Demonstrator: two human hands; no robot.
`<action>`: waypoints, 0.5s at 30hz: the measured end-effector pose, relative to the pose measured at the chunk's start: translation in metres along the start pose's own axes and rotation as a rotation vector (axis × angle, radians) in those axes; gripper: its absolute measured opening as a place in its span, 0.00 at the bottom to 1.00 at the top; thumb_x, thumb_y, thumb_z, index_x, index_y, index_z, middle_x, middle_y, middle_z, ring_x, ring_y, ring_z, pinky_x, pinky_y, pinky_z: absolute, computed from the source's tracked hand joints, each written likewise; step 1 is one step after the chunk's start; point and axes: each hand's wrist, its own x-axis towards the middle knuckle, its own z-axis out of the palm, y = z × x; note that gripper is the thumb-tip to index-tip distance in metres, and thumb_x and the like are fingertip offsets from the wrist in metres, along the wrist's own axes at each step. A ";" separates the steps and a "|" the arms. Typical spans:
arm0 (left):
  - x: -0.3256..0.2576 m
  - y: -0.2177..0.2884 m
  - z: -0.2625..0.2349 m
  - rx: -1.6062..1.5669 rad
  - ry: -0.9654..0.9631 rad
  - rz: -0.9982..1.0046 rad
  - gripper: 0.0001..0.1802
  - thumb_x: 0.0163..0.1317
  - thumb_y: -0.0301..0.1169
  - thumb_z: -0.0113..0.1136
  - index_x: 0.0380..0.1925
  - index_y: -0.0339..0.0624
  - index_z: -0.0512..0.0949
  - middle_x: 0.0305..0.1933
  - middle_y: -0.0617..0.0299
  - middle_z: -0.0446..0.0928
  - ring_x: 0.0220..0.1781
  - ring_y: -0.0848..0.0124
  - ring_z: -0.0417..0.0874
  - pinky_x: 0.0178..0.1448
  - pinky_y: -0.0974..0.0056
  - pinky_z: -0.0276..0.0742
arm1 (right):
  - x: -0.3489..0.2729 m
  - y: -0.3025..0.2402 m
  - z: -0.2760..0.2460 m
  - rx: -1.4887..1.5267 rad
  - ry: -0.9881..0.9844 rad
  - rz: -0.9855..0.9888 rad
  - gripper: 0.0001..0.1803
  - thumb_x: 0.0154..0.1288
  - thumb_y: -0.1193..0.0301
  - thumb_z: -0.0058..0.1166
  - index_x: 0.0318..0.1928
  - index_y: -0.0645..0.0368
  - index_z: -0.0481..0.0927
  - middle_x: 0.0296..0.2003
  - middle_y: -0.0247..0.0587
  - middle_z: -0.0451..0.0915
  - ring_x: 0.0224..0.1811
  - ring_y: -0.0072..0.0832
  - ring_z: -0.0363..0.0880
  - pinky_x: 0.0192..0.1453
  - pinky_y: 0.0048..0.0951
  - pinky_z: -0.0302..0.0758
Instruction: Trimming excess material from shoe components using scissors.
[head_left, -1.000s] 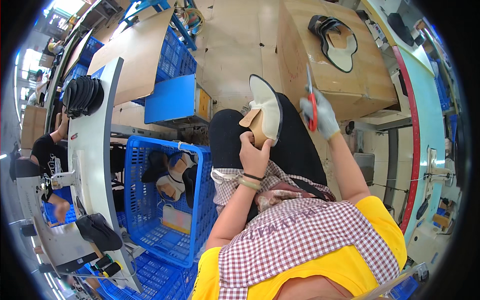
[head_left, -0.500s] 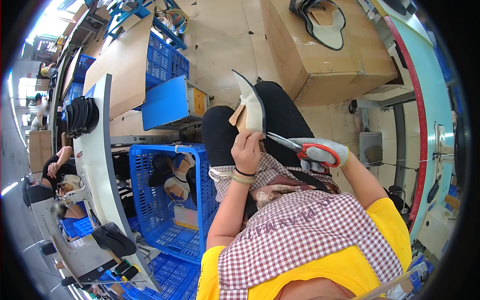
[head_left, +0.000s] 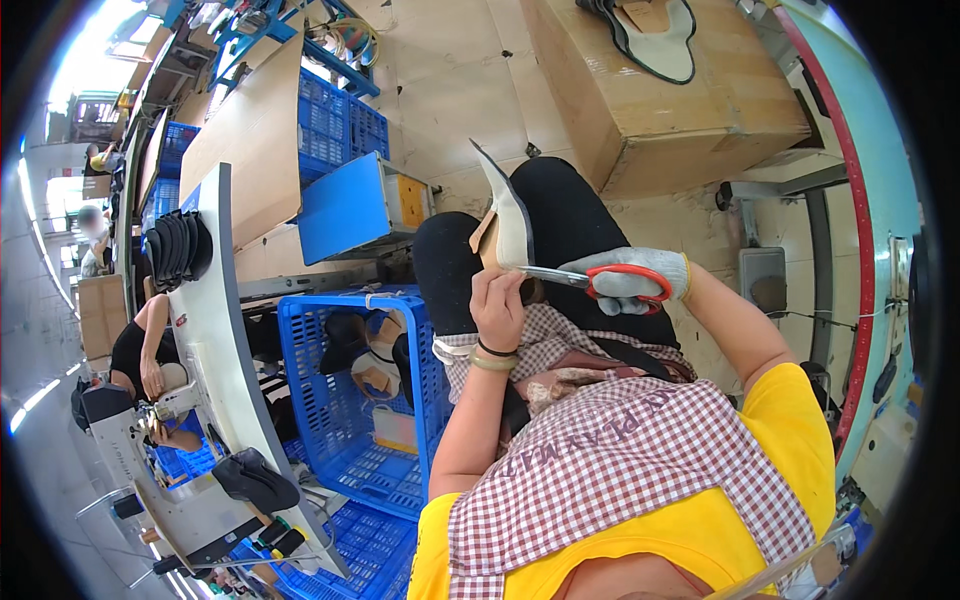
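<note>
Centre of the frame: pale shoe piece [head_left: 512, 222] held upright over the lap, pinched at its lower edge by the bare left hand [head_left: 497, 308]. Just right of it, gloved right hand [head_left: 628, 280] closed through red-handled scissors [head_left: 590, 280], blades touching the piece's lower edge. Lower left, blue crate [head_left: 330, 440] of more pieces; top, cardboard box [head_left: 660, 110]. Likely risk: blades so near the pinching fingers, a nick or a crooked cut.
</note>
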 end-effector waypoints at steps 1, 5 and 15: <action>0.000 0.000 0.000 0.001 -0.004 0.000 0.07 0.52 0.16 0.61 0.31 0.36 0.77 0.32 0.54 0.73 0.33 0.59 0.76 0.35 0.62 0.74 | 0.005 0.005 -0.003 -0.035 0.006 -0.040 0.32 0.66 0.58 0.54 0.67 0.53 0.65 0.23 0.31 0.75 0.16 0.15 0.70 0.19 0.16 0.69; -0.002 -0.001 0.000 -0.014 0.012 -0.062 0.05 0.55 0.18 0.61 0.31 0.36 0.77 0.33 0.54 0.73 0.34 0.60 0.76 0.37 0.63 0.73 | 0.009 0.003 0.000 0.092 0.027 -0.039 0.31 0.66 0.58 0.54 0.67 0.52 0.65 0.23 0.30 0.73 0.17 0.14 0.68 0.19 0.15 0.67; 0.002 0.002 0.005 -0.055 0.017 -0.158 0.04 0.56 0.19 0.60 0.31 0.35 0.76 0.36 0.53 0.72 0.34 0.62 0.76 0.37 0.66 0.73 | 0.005 0.002 0.039 0.308 0.105 -0.153 0.32 0.67 0.54 0.52 0.67 0.54 0.63 0.25 0.26 0.70 0.19 0.11 0.65 0.20 0.11 0.64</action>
